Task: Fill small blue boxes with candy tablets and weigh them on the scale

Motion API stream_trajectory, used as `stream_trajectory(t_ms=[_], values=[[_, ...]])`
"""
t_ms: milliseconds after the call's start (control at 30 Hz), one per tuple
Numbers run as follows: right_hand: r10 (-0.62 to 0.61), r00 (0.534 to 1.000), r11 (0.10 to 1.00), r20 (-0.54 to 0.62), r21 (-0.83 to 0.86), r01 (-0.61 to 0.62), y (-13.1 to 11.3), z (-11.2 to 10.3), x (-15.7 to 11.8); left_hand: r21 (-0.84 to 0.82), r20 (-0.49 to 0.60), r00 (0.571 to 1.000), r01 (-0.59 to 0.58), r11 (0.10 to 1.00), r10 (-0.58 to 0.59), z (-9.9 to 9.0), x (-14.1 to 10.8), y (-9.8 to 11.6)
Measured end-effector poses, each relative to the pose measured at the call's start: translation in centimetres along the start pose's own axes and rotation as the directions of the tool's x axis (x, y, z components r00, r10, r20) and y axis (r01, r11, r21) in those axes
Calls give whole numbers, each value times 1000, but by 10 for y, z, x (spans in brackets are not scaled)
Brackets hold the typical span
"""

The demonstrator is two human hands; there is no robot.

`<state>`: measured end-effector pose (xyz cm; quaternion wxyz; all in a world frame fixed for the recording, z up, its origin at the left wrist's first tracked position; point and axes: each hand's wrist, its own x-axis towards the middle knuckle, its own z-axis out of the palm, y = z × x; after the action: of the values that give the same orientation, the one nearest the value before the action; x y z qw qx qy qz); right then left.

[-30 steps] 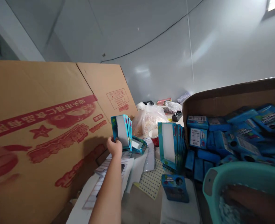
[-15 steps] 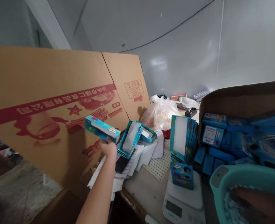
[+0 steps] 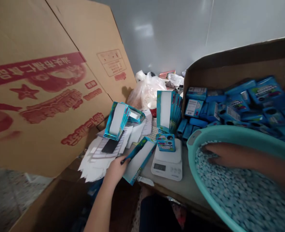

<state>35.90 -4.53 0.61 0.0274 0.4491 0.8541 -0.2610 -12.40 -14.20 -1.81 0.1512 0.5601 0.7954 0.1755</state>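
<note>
My left hand [image 3: 118, 169] is closed on the near side of a blue cardboard display box [image 3: 138, 161], thumb over its edge. The box is long and shallow, tilted, its pale inside facing up, beside the white digital scale [image 3: 167, 169]. One small printed blue candy box [image 3: 166, 142] stands upright on the scale's plate. On the right, my right hand [image 3: 216, 154] reaches into a teal basin [image 3: 193, 167] of small light-blue candies [image 3: 243, 193]. Its thumb and fingers are apart, with the fingertips partly sunk among the candies.
Stacked display boxes [image 3: 117, 120] lie on papers [image 3: 96, 158] at left; more stand upright [image 3: 165, 109] behind the scale. A large carton [image 3: 72, 80] rises on the left. Another carton [image 3: 229, 61] at right holds many blue candy boxes [image 3: 236, 104]. A red cup [image 3: 152, 109] stands near a plastic bag [image 3: 147, 87].
My left hand has brought the display box down and right, from in front of the carton to beside the scale, turning its inside upward. The view has tilted down and right.
</note>
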Motion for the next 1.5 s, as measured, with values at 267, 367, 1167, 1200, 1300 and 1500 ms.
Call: stream_trajectory(t_ms=[267, 367, 1167, 1200, 1300, 1500], values=[[-19, 999, 997, 34, -75, 22, -11, -2, -1, 46, -6, 996, -84, 995, 84, 18, 31, 23], [20, 996, 997, 82, -79, -13, -17, -3, -1, 57, -110, 989, -93, 994, 99, 11, 24, 33], [54, 980, 995, 194, -92, -36, -19, -7, -2, -555, -420, 879, -444, 703, 224, 50, 71, 132], [63, 978, 994, 199, -97, -45, -20, -8, -2, -597, -392, 893, -429, 678, 220, 52, 78, 125], [82, 976, 993, 203, -96, -63, -21, -7, -2, -689, -363, 913, -398, 606, 187, 62, 94, 111], [55, 979, 997, 195, -56, -45, -16, -3, 2, -645, -417, 884, -453, 615, 213, 69, 103, 108]])
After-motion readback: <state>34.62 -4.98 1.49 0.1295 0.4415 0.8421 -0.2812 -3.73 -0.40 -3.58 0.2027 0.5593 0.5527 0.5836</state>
